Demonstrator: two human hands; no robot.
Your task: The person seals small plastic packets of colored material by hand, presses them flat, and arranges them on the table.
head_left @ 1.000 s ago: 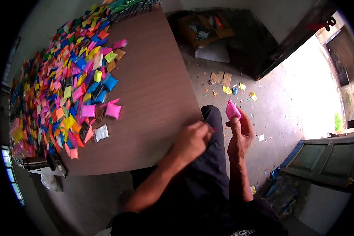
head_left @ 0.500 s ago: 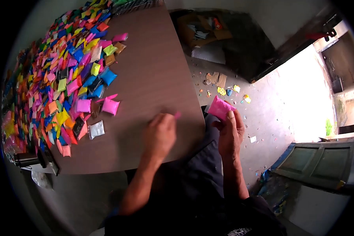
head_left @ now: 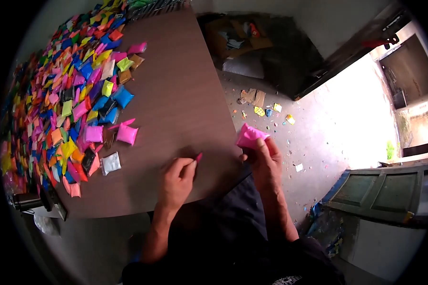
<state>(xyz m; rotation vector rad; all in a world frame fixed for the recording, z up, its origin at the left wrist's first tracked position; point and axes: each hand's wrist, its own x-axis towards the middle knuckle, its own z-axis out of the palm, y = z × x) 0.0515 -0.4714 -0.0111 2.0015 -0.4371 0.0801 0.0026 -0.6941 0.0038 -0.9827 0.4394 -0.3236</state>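
My right hand (head_left: pixel 266 164) grips a pink packet (head_left: pixel 252 137) between thumb and fingers, just beyond the table's right edge. Over the near part of the brown table (head_left: pixel 171 95), my left hand (head_left: pixel 178 178) pinches a small dark pink piece (head_left: pixel 199 157); its exact form is too small to tell. To the left of my hands lie a pink packet (head_left: pixel 127 134), another pink packet (head_left: pixel 94 134) and a white packet (head_left: pixel 111 163), at the border of a large heap of colourful packets (head_left: pixel 57 109).
A dark cylindrical object (head_left: pixel 27 202) stands at the table's near left corner. Beyond the table, an open cardboard box (head_left: pixel 259 42) sits on the floor, with scraps of cardboard (head_left: pixel 254 97) and wrappers scattered about. A green panelled door (head_left: pixel 378 190) is at the right.
My left hand has moved left from the table's edge over the tabletop with the small pink piece. The packet in my right hand has turned and shifted left.
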